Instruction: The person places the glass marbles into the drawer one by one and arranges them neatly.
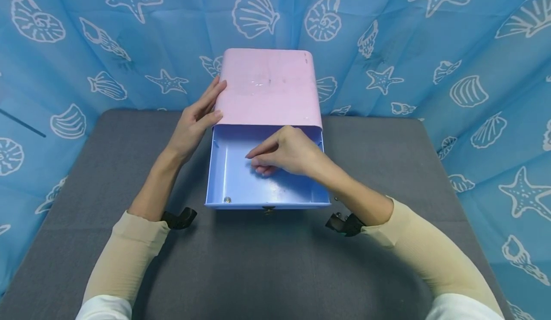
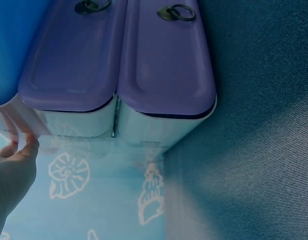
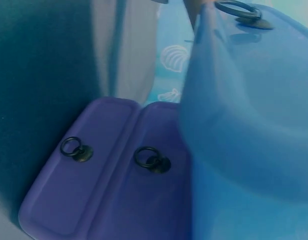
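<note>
Left hand (image 1: pixel 195 120) rests fingers-out on the side of the pink cabinet (image 1: pixel 267 90); I'd brace there so it won't slide around the desk (image 1: pixel 267 262). Right hand (image 1: pixel 292 153) is bunched over the pulled-out blue drawer (image 1: pixel 238 183), can't tell if it's pinching anything.

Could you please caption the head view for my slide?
Left hand touches pink cabinet; right hand over its open blue drawer.

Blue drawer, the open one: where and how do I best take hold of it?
Probably by the ring pull, from the near side, hooking a finger through. It hangs mid-front on the drawer, which juts out of the pink cabinet, leaving its front free. The right hand is over the inside, the left hand at the cabinet's left side.
</note>
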The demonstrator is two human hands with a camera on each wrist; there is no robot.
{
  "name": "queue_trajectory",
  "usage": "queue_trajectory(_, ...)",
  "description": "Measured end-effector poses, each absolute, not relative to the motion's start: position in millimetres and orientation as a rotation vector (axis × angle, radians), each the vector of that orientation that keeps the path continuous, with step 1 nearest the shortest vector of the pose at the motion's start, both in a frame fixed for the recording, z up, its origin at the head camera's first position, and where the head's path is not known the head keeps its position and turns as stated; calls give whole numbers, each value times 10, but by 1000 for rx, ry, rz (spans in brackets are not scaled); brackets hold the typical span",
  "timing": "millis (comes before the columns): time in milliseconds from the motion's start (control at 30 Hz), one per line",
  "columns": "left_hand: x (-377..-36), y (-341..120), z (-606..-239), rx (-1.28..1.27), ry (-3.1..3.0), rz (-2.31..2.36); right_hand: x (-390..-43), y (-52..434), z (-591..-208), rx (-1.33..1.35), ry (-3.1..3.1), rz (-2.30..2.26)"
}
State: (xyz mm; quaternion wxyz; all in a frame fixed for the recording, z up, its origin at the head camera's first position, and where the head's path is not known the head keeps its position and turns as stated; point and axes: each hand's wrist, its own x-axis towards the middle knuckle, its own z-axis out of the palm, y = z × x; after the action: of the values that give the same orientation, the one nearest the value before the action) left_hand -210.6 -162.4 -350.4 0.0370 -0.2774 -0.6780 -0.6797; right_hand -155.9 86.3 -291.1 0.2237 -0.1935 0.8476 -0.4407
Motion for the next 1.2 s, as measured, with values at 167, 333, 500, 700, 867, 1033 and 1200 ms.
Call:
queue_trajectory(167,-2117,-1616,-3501,-861,-2077,-2069,-1544,955,-2834,-538,2330,-1315)
queue_trajectory(333,-2111,-1610,-3496,-857,-2069,-2069,-1538,1064,-2784,-509,2326,-1408)
queue_trajectory(500,-2108,-1599,-3502,-836,-2059,-2091,-1526,1183,-2760,-471,2310,-1485)
queue_trajectory(700,-2104,-1590,-3509,-839,-2064,-2080,-1468,1328,-2728,-462,2282,-1648)
queue_trajectory(867,-2085,-1595,-3492,-837,-2089,-2053,-1449,1453,-2733,-495,2317,-1703)
queue_trajectory(1033,-2084,-1601,-3502,-852,-2096,-2022,-1439,1589,-2777,-536,2329,-1735)
queue_trajectory(1200,-2091,-1607,-3524,-874,-2087,-2009,-1420,1736,-2825,-562,2343,-1763)
